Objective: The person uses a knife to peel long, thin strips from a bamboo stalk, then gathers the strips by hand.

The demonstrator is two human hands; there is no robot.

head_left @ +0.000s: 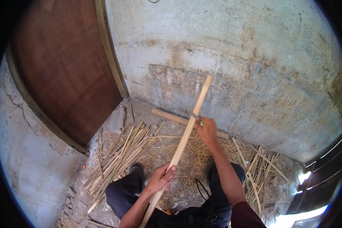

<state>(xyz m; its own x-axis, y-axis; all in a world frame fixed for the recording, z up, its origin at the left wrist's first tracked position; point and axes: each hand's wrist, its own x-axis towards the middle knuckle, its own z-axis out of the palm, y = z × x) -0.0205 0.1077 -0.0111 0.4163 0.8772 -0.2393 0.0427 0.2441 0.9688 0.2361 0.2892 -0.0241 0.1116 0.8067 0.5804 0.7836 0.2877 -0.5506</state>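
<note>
A long, pale bamboo strip (pixel 185 137) slants up and away from my lap toward the wall. My left hand (pixel 162 178) is closed around its lower part. Higher up, on the strip's right side, my right hand (pixel 207 131) is closed on a knife (pixel 194 116). The grey blade lies across the strip's upper part, touching it or very close to it. Most of the knife's handle is hidden in my fingers, with a bit of green showing by them. The strip's lower end passes out of view at the bottom edge.
Split bamboo sticks (pixel 119 152) lie piled on the left, and more sticks (pixel 260 167) on the right. A bamboo pole (pixel 171 115) lies along the foot of the stained wall (pixel 231 45). Shavings (pixel 171 155) cover the floor between my legs. A brown door (pixel 64 60) stands at the left.
</note>
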